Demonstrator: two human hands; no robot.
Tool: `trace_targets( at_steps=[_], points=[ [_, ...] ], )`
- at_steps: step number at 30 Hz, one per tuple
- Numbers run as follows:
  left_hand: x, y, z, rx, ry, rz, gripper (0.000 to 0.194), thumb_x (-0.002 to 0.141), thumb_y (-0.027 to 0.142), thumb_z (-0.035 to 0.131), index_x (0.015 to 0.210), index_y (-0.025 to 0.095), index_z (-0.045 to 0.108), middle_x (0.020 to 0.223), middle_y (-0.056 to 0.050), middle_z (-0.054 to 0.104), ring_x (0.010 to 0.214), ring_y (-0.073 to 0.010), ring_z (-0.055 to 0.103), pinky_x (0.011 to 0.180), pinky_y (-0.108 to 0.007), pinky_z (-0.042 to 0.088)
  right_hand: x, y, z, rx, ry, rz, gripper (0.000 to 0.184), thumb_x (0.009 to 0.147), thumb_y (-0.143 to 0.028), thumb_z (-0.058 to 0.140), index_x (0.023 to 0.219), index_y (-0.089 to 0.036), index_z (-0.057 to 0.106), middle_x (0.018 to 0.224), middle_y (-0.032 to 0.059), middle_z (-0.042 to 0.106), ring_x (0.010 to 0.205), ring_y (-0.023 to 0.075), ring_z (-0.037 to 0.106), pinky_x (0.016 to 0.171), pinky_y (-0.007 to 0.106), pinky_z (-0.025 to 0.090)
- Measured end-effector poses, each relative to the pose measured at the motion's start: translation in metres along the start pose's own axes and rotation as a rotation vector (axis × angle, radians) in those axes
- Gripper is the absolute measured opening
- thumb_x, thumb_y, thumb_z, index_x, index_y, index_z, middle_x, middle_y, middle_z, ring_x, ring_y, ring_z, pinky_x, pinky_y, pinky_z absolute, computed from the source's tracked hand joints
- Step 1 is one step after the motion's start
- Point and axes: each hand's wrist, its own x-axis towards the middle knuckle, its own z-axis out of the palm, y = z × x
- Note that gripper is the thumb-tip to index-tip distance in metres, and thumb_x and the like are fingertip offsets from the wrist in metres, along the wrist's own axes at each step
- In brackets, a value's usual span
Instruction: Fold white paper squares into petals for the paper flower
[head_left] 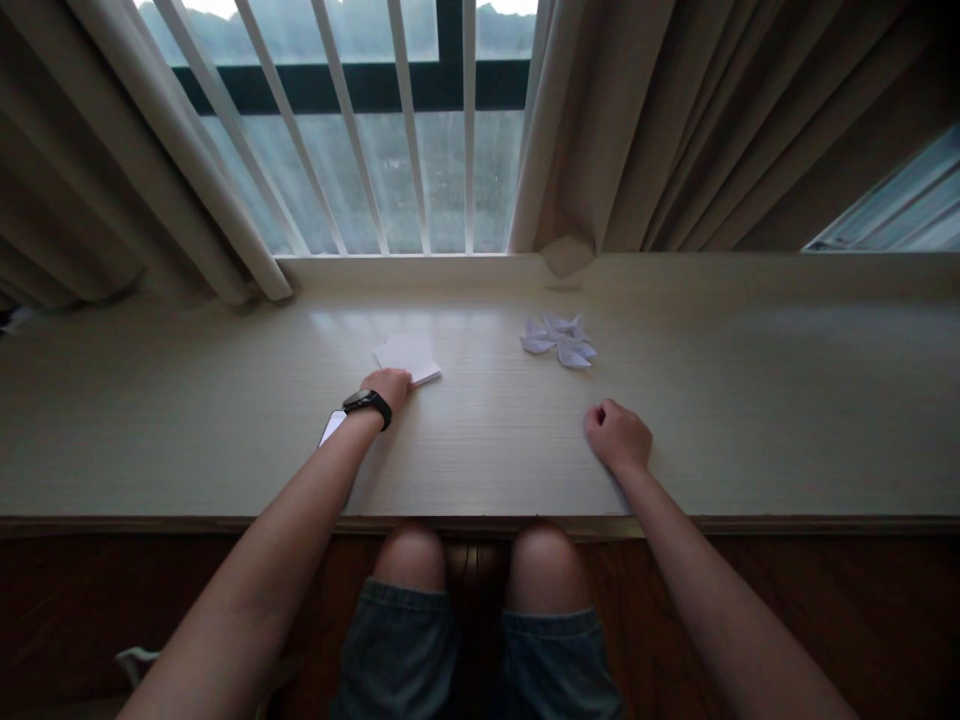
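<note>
A small stack of square white paper sheets (pixel 409 352) lies on the pale tabletop, left of the middle. My left hand (pixel 388 384), with a black watch on the wrist, is closed at the near edge of this stack. Its fingertips are partly hidden behind the hand. My right hand (pixel 619 436) rests on the table as a loose fist, with nothing visible in it. Beyond that fist, apart from it, sits a cluster of folded white paper pieces (pixel 558 340) with pointed tips.
A phone (pixel 331 428) with a bright screen lies partly under my left forearm. The long wooden tabletop (pixel 480 450) ends in front of my knees. At the back are a barred window (pixel 442 180) and heavy curtains (pixel 637 120) hanging down to the table.
</note>
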Motion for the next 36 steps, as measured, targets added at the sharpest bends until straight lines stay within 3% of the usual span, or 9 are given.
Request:
trace_targets(
  at_steps=[7,15,18,21,26,29,32,36],
  points=[
    [0.003,0.001,0.002,-0.077,0.185,-0.154,0.039,0.091,0.026,0.037,0.105,0.014,0.072,0.103,-0.019,0.07,0.096,-0.0294,0.065,0.077,-0.035,0.046,0.001,0.001,0.002,-0.005,0.006,-0.004,0.03,0.09,-0.03,0.039,0.086,-0.016,0.065,0.086,0.012,0.069,0.074,0.0211,0.058,0.061,0.03,0.029],
    [-0.003,0.01,-0.017,-0.052,0.194,-0.186,0.037,0.09,0.028,0.042,0.104,0.013,0.072,0.1,-0.019,0.07,0.094,-0.0316,0.065,0.075,-0.038,0.046,0.0,0.0,0.001,-0.006,-0.021,0.018,0.032,0.091,-0.031,0.04,0.088,-0.015,0.067,0.086,0.0129,0.069,0.074,0.0215,0.059,0.061,0.03,0.03],
    [-0.014,0.02,-0.025,0.018,0.242,-0.129,0.036,0.09,0.019,0.038,0.1,0.007,0.07,0.097,-0.022,0.069,0.09,-0.0327,0.065,0.072,-0.04,0.046,0.001,0.0,0.001,0.01,-0.026,0.022,0.033,0.09,-0.032,0.04,0.089,-0.015,0.067,0.086,0.0134,0.068,0.074,0.022,0.059,0.061,0.029,0.031],
    [-0.036,0.042,-0.027,0.054,0.277,0.052,0.035,0.088,0.009,0.035,0.096,0.007,0.068,0.091,-0.021,0.068,0.086,-0.0317,0.065,0.069,-0.04,0.045,0.001,0.002,0.002,0.015,-0.021,0.023,0.032,0.09,-0.032,0.04,0.089,-0.015,0.067,0.086,0.0135,0.068,0.075,0.0223,0.059,0.061,0.029,0.031],
    [-0.086,0.089,-0.001,0.033,0.276,0.342,0.026,0.087,0.006,0.039,0.087,0.011,0.065,0.084,-0.016,0.066,0.078,-0.027,0.064,0.065,-0.037,0.044,0.0,0.003,0.004,0.014,-0.007,0.024,0.031,0.089,-0.033,0.041,0.088,-0.016,0.068,0.084,0.013,0.068,0.072,0.022,0.058,0.06,0.03,0.031],
    [-0.108,0.108,0.022,-0.041,0.26,0.411,0.021,0.089,0.008,0.042,0.088,0.013,0.063,0.084,-0.013,0.066,0.077,-0.0243,0.064,0.063,-0.034,0.045,0.0,0.004,0.006,0.023,-0.006,0.039,0.03,0.087,-0.033,0.043,0.086,-0.017,0.068,0.082,0.012,0.068,0.071,0.0216,0.058,0.059,0.03,0.031],
    [-0.12,0.116,0.041,-0.122,0.27,0.426,0.02,0.092,0.012,0.044,0.091,0.016,0.063,0.087,-0.01,0.068,0.079,-0.0217,0.065,0.064,-0.032,0.047,0.003,0.008,0.009,0.072,-0.018,0.075,0.027,0.085,-0.034,0.046,0.083,-0.018,0.068,0.079,0.0104,0.068,0.068,0.0209,0.058,0.058,0.029,0.031],
    [-0.127,0.117,0.054,-0.281,0.321,0.454,0.02,0.092,0.017,0.047,0.093,0.02,0.066,0.103,-0.008,0.07,0.105,-0.0208,0.063,0.08,-0.03,0.048,0.004,0.012,0.01,0.275,-0.056,0.131,0.024,0.08,-0.036,0.053,0.084,-0.018,0.068,0.079,0.008,0.069,0.07,0.0201,0.059,0.06,0.028,0.036]
  ],
)
